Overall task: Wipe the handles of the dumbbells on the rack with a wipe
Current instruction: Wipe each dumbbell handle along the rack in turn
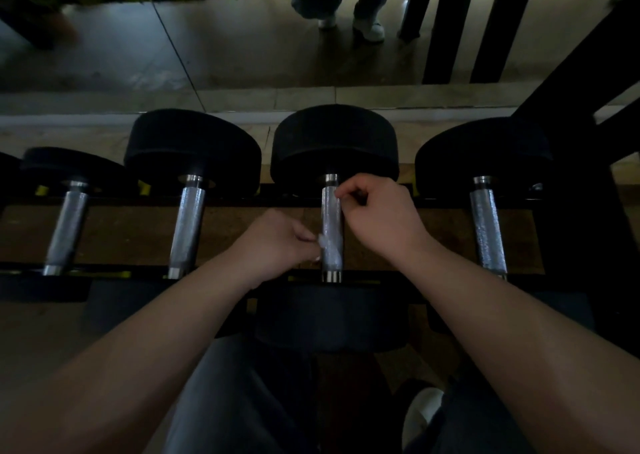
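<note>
The wipe [329, 246] is draped along the dumbbell handle [331, 208], between both hands. The left hand [277, 242] pinches its near edge from the left; the right hand [377, 211] pinches its far edge from the right.

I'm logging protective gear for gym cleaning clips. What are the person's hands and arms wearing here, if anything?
Nothing shows on them. The left hand and right hand are bare, with no gloves, and I see no rings, though the picture is dim. Both forearms are bare to the frame edge: no sleeves, watch or wristbands in view.
</note>
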